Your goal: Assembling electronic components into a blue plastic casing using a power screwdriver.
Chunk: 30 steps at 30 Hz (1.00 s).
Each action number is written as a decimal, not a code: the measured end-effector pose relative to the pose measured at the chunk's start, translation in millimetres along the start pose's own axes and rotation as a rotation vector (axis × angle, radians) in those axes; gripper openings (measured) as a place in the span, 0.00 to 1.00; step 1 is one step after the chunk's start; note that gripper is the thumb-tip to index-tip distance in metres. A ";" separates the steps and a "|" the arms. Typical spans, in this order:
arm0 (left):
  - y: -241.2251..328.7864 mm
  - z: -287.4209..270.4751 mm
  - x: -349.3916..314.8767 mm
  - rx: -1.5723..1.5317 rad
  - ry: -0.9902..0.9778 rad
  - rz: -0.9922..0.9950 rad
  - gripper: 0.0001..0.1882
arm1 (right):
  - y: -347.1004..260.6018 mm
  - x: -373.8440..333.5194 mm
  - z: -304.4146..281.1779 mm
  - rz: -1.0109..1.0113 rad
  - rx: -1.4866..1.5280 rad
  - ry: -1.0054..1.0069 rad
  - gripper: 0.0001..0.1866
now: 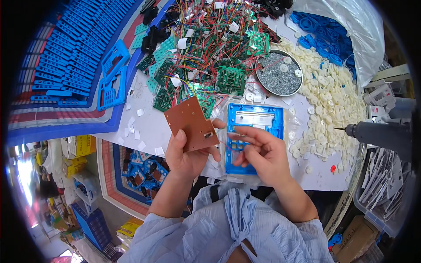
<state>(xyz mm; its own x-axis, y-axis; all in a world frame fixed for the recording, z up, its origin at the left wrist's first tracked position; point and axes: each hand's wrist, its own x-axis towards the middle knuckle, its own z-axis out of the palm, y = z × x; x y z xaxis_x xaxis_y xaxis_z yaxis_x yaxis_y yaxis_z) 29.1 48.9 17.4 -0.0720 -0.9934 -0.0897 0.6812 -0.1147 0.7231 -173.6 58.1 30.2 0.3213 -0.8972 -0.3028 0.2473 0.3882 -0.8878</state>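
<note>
My left hand (186,153) grips a brown circuit board (189,122), its plain side tilted up toward me. The board is raised over the table, left of a blue plastic casing (279,151). That casing lies open on the white tabletop, showing a silvery window strip and small square openings. Above its lower left part is my right hand (263,153), with thumb and fingers bent toward each other. Whether a thin wire or anything else sits between those fingertips is too small to make out.
Wired green circuit boards (230,80) pile up at the back. A round dish of screws (280,72) stands beside heaped cream plastic discs (326,101). At right, a power screwdriver (377,133) points inward. Blue casings (66,57) fill a lined bin at left; finished-looking blue units (144,168) lie in another below.
</note>
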 end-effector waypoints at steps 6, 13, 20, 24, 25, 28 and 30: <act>0.3 -11.8 1.3 -0.092 -0.004 0.013 0.31 | 9.5 -3.8 1.2 -0.211 -0.172 0.097 0.22; 3.5 -3.5 4.6 -0.099 -0.153 -0.062 0.31 | 4.3 -3.4 6.7 -0.039 0.011 0.019 0.21; 4.2 -19.8 7.6 0.094 -0.127 0.093 0.30 | 2.2 -15.3 -7.4 -0.237 0.059 0.012 0.16; 22.5 -11.4 -7.2 0.270 -0.093 0.160 0.25 | -11.0 -43.9 -47.6 -0.623 -0.102 0.092 0.14; 23.9 -11.4 -10.3 0.323 -0.097 0.173 0.24 | -13.4 -61.0 -62.4 -0.631 -0.121 0.195 0.13; 31.3 -23.0 -32.4 0.507 -0.219 0.096 0.23 | -23.8 -118.8 -108.2 -0.453 -0.114 0.328 0.11; 42.9 -1.3 -38.5 0.578 -0.285 -0.102 0.18 | -38.2 -161.8 -133.5 -0.088 -0.444 0.481 0.12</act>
<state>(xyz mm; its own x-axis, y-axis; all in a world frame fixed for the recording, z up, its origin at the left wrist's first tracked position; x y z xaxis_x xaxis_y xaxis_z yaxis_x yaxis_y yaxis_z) 62.1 82.2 51.0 -0.3598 -0.9317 -0.0494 0.1648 -0.1155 0.9795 -357.0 160.3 66.8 -0.1523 -0.9555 -0.2525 -0.1792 0.2779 -0.9437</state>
